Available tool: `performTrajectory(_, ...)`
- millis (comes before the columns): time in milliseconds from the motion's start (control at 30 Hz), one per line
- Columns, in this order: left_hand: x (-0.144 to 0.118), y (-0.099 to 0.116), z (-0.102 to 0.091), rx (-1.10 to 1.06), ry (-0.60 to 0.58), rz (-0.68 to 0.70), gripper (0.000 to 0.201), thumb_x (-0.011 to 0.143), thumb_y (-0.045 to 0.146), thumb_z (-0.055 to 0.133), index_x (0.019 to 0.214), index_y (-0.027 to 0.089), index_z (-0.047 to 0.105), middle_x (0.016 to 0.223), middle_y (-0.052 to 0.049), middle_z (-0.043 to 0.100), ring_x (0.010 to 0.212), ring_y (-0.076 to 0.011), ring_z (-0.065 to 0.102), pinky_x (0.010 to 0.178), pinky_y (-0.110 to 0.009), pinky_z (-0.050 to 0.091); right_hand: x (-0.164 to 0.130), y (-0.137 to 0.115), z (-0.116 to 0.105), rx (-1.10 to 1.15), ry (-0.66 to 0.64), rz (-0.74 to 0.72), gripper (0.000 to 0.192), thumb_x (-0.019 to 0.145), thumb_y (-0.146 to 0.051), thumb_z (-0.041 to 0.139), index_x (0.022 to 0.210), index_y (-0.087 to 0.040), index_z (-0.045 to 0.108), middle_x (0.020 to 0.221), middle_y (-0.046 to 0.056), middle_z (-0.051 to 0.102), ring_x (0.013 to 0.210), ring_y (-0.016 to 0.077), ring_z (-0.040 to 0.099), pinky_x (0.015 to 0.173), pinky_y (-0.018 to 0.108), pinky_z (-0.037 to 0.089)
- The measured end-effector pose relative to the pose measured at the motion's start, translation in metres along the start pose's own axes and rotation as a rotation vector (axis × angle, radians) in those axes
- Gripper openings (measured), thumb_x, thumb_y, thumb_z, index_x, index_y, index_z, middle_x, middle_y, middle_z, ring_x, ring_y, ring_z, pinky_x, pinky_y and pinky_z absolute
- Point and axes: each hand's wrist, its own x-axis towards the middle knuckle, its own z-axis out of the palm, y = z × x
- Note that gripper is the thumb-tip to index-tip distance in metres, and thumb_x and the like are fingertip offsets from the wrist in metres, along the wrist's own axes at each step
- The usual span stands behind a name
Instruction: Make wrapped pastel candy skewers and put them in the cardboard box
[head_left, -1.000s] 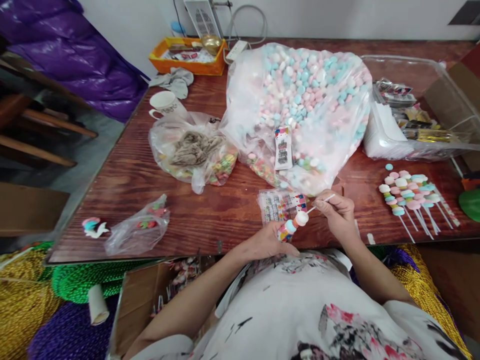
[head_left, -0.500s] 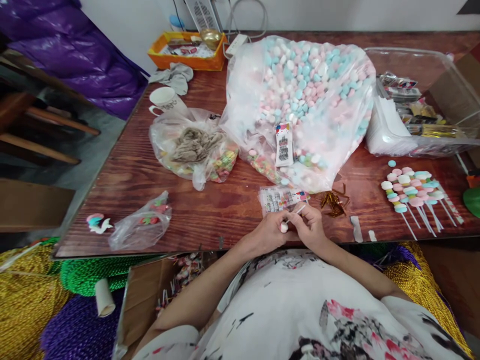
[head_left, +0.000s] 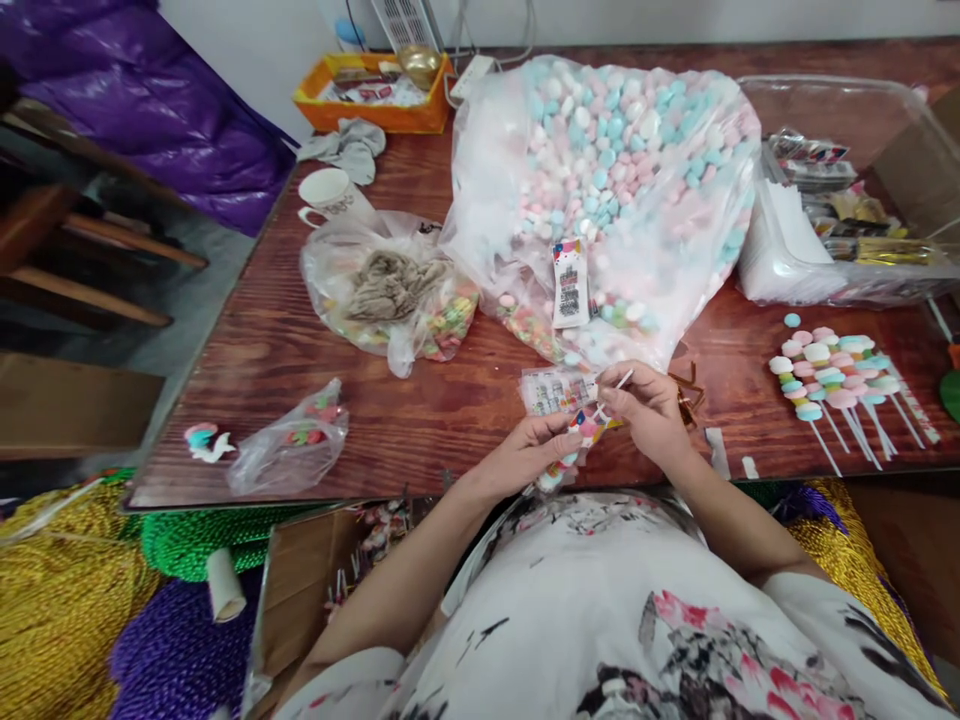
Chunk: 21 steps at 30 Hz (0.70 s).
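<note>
A reddish-brown wooden table [head_left: 247,370] bears, at its far left, an orange rectangular tray [head_left: 375,118] of small items, with a shiny gold-coloured round bowl [head_left: 418,65] at the right end. Just beside the tray lies a white power strip [head_left: 474,78]. In front of it is a crumpled pale grey cloth [head_left: 351,150], then a white mug [head_left: 334,197] with dark print, handle to the left. Glossy purple sheeting [head_left: 172,110] fills the upper left; lower down is a brown cardboard box [head_left: 75,405]. At bottom left lie shiny gold strands [head_left: 67,590], green strands [head_left: 187,545] and purple strands [head_left: 180,640], with a white tube [head_left: 225,585] among them.
</note>
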Motion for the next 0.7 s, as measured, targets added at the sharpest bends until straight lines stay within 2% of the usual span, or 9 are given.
performTrajectory(133,0.012,-0.007,0.015,-0.148,0.102,0.069,0.044,0.072,0.054,0.076,0.089,0.014,0.065,0.071,0.000,0.063,0.054,-0.0079,0.057,0.051,-0.019,0.043,0.000,0.003,0.004,0.035,0.095,-0.042,0.017,0.082,-0.037,0.071,0.081,-0.022,0.064,0.065,-0.004,0.058,0.050,0.0081,0.051,0.049,0.022,0.043)
performTrajectory(233,0.023,-0.013,0.024,-0.214,0.163,0.109,0.043,0.073,0.056,0.073,0.077,0.014,0.062,0.057,0.003,0.057,0.046,-0.0087,0.055,0.044,-0.020,0.042,-0.004,0.005,0.010,-0.077,0.073,-0.090,0.016,0.082,-0.035,0.070,0.075,-0.022,0.064,0.063,-0.004,0.058,0.052,0.0084,0.051,0.050,0.022,0.043)
performTrajectory(300,0.029,-0.017,0.027,-0.250,0.223,0.141,0.044,0.073,0.057,0.073,0.070,0.015,0.059,0.050,0.005,0.051,0.044,-0.0085,0.051,0.047,-0.023,0.047,-0.004,0.007,0.012,-0.118,0.051,-0.113,0.014,0.083,-0.032,0.069,0.074,-0.022,0.066,0.064,-0.004,0.058,0.055,0.0093,0.053,0.053,0.023,0.044)
performTrajectory(400,0.033,-0.021,0.024,-0.237,0.288,0.186,0.045,0.075,0.058,0.071,0.070,0.015,0.061,0.051,0.005,0.051,0.045,-0.0065,0.046,0.052,-0.023,0.048,0.000,0.009,0.009,-0.115,0.014,-0.132,0.009,0.080,-0.029,0.072,0.075,-0.023,0.069,0.070,-0.002,0.062,0.066,0.0119,0.058,0.063,0.026,0.048)
performTrajectory(500,0.029,-0.020,0.016,-0.226,0.243,0.202,0.044,0.078,0.058,0.069,0.088,0.015,0.068,0.065,0.001,0.061,0.059,-0.0085,0.056,0.059,-0.021,0.048,0.005,0.010,0.003,-0.072,0.013,-0.140,0.005,0.079,-0.028,0.074,0.077,-0.024,0.072,0.075,-0.001,0.065,0.071,0.0133,0.061,0.069,0.028,0.050)
performTrajectory(567,0.024,-0.020,0.011,-0.234,0.196,0.159,0.047,0.076,0.056,0.072,0.101,0.016,0.069,0.077,-0.001,0.067,0.068,-0.0106,0.060,0.064,-0.022,0.049,0.007,0.010,0.001,-0.068,0.012,-0.155,0.004,0.079,-0.028,0.074,0.078,-0.025,0.072,0.076,-0.001,0.066,0.072,0.0136,0.061,0.070,0.029,0.050)
performTrajectory(633,0.020,-0.021,0.010,-0.210,0.203,0.114,0.047,0.074,0.053,0.075,0.099,0.014,0.070,0.078,-0.003,0.068,0.065,-0.0099,0.059,0.058,-0.020,0.046,0.007,0.010,0.001,-0.127,-0.036,-0.179,0.004,0.081,-0.029,0.072,0.081,-0.025,0.073,0.078,0.000,0.067,0.076,0.0146,0.062,0.075,0.030,0.050)
performTrajectory(700,0.019,-0.023,0.010,-0.190,0.281,0.112,0.045,0.073,0.053,0.075,0.090,0.012,0.071,0.069,-0.002,0.065,0.055,-0.0082,0.054,0.049,-0.018,0.040,0.005,0.010,0.002,-0.200,-0.100,-0.189,0.012,0.083,-0.029,0.070,0.094,-0.025,0.074,0.088,0.002,0.068,0.084,0.0154,0.062,0.079,0.031,0.050)
